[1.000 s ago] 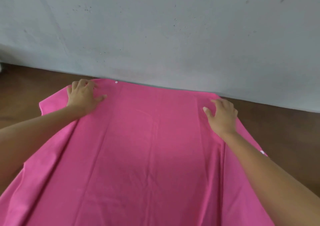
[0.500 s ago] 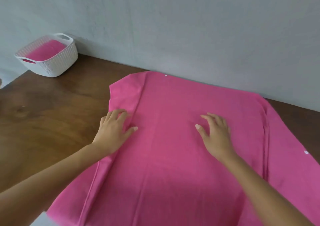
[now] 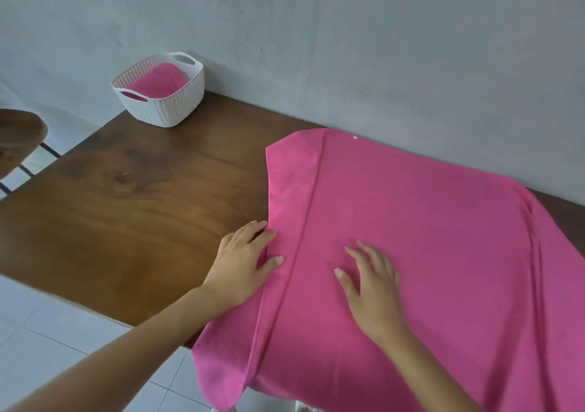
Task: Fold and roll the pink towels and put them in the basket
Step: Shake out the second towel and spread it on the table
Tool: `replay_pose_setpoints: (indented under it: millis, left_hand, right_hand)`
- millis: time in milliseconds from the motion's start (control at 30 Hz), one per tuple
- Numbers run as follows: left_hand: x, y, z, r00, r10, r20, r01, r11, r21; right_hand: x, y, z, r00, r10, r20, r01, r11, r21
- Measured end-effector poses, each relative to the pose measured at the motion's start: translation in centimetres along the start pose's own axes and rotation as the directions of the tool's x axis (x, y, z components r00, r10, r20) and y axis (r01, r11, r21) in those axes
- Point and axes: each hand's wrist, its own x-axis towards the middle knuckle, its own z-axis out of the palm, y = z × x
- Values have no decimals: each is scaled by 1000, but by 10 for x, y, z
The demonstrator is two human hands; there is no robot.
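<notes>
A large pink towel [image 3: 411, 237] lies spread over the right part of the wooden table [image 3: 126, 209], its near end hanging over the table's front edge. My left hand [image 3: 243, 259] rests flat on the towel's left edge, fingers straight. My right hand [image 3: 370, 285] lies flat on the towel just right of a lengthwise crease, fingers spread. A white woven basket [image 3: 164, 108] stands at the table's far left corner against the wall, with pink towels [image 3: 158, 81] inside.
A grey wall [image 3: 348, 47] runs along the table's far edge. A dark wooden stool [image 3: 19, 133] stands off the table's left end. White floor tiles [image 3: 47, 332] show below the front edge.
Both hands have slid from the towel's far edge toward me and to its left side. The view has swung left, bringing the basket into sight.
</notes>
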Motion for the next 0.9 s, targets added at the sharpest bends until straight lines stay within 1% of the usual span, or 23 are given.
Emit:
replay_pose_setpoints:
  millis: [67,167,267,367,500,733,900]
  left_hand:
    - [2,-1,-2,999,27,32,-27,1000,3]
    - [6,-5,-4,996,68,51,-70,997,33]
    - [8,-10,-6,994,102,48,-104,994,44]
    - [11,-13,-9,991,127,47,-128,992,20]
    - [16,-22,-19,997,71,35,-70,996,-48]
    - [30,-57,-46,999,-14,52,11,998,61]
    - [45,-75,-59,997,-53,50,48,994,98]
  right_hand:
    - [-8,-8,10,1000,31,-4,-31,999,-24]
    - [-16,-13,19,998,42,-37,-46,991,-126]
    - [-17,-17,17,997,58,-46,-65,986,-156]
    - [-17,-17,18,997,63,-47,-70,983,-169]
    - [-18,-19,18,996,79,-51,-86,982,-168]
    - [-18,-21,18,995,87,-53,-95,979,-183]
    - [-18,-23,15,994,103,-43,-109,978,-177]
